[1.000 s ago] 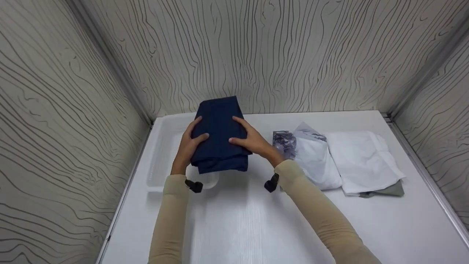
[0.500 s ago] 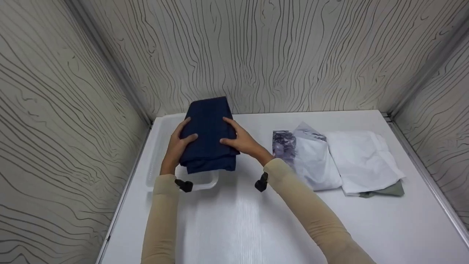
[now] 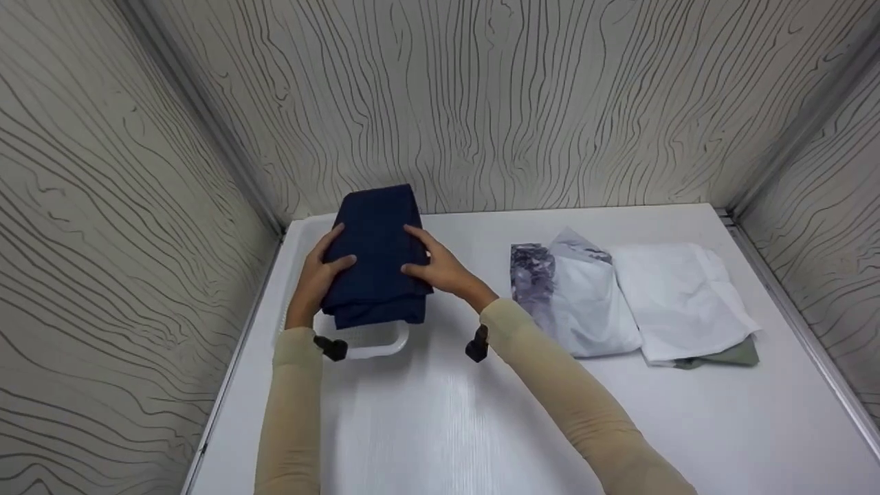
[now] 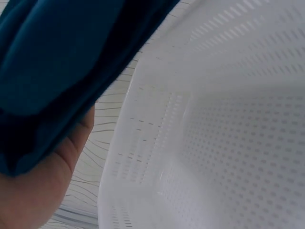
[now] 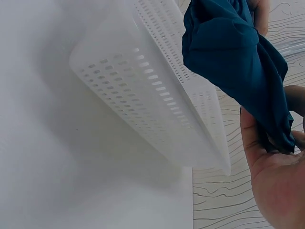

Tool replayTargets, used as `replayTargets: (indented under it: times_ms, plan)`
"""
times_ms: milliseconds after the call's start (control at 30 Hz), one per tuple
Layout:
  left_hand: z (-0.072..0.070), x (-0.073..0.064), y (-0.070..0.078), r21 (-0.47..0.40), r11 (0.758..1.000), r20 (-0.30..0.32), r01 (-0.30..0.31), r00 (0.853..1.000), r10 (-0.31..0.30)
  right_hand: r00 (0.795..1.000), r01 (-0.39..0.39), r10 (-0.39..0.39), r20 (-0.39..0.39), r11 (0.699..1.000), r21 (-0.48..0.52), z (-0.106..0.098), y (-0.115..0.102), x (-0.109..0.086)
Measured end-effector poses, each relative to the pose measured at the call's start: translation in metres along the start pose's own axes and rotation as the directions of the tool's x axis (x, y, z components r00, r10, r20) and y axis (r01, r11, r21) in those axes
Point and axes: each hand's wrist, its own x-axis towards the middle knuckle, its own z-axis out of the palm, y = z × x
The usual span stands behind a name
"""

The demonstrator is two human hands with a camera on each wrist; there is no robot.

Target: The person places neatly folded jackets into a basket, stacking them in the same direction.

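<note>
A folded navy garment (image 3: 375, 251) is held up between both hands in the head view, its layered edge toward me. My left hand (image 3: 316, 278) grips its left side, thumb on top and fingers along the edge. On the opposite side, my right hand (image 3: 447, 271) pinches the cloth with the thumb above and fingers underneath. Below the garment stands a white perforated plastic basket (image 3: 378, 352), its inside bare in the left wrist view. Seen from the right wrist, the cloth (image 5: 228, 52) hangs above the basket's rim (image 5: 190, 107), apart from it.
To the right on the white table (image 3: 440, 426) lie a folded white cloth with a purple-grey patterned part (image 3: 591, 309) and a white folded cloth (image 3: 680, 295). An olive-green piece (image 3: 732, 355) sticks out beneath the latter. Wood-patterned walls (image 3: 440, 103) enclose the back and sides.
Both hands have carried the navy garment leftward, from partly beside the basket to over it. The grip looks the same, and the cloths on the right have stayed in place.
</note>
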Motion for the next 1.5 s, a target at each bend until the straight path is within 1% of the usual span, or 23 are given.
replayTargets:
  times_ms: [167, 400, 467, 600, 767, 1000, 1167, 1333, 1500]
  plan:
    - [-0.008, -0.001, -0.004, 0.016, 1.0, 0.0, 0.024, 1.0, -0.024, 1.0, 0.007, -0.006, 0.016, 1.0, -0.02, 0.007, 0.0, 0.003]
    - [-0.019, -0.001, -0.009, 0.052, 0.997, 0.003, 0.06, 0.998, -0.06, 1.0, -0.007, 0.008, 0.025, 0.998, -0.062, 0.021, 0.001, 0.006]
    - [-0.023, -0.001, -0.011, 0.064, 0.996, 0.002, 0.062, 0.998, -0.062, 1.0, -0.009, 0.011, 0.025, 0.998, -0.067, 0.025, 0.001, 0.007]
    - [-0.028, -0.004, -0.016, 0.1, 0.993, -0.017, 0.058, 0.998, -0.057, 0.999, -0.022, 0.024, 0.024, 0.995, -0.099, 0.034, 0.003, 0.009]
    - [-0.032, -0.008, -0.02, 0.144, 0.987, -0.047, 0.065, 0.997, -0.059, 0.999, -0.037, 0.041, 0.032, 0.991, -0.13, 0.044, 0.003, 0.011]
    - [-0.035, -0.009, -0.03, 0.13, 0.985, -0.06, 0.111, 0.993, -0.104, 0.998, -0.039, 0.045, 0.033, 0.983, -0.178, 0.057, 0.007, 0.011]
    - [-0.036, -0.009, -0.04, 0.13, 0.984, -0.077, 0.125, 0.99, -0.116, 0.998, -0.037, 0.046, 0.036, 0.975, -0.218, 0.062, 0.006, 0.012]
    - [-0.036, -0.01, -0.046, 0.095, 0.986, -0.095, 0.139, 0.987, -0.13, 0.998, -0.028, 0.04, 0.044, 0.969, -0.246, 0.064, 0.003, 0.013]
    - [-0.036, -0.011, -0.05, 0.072, 0.983, -0.105, 0.168, 0.981, -0.16, 0.996, -0.04, 0.059, 0.061, 0.96, -0.277, 0.067, 0.001, 0.013]
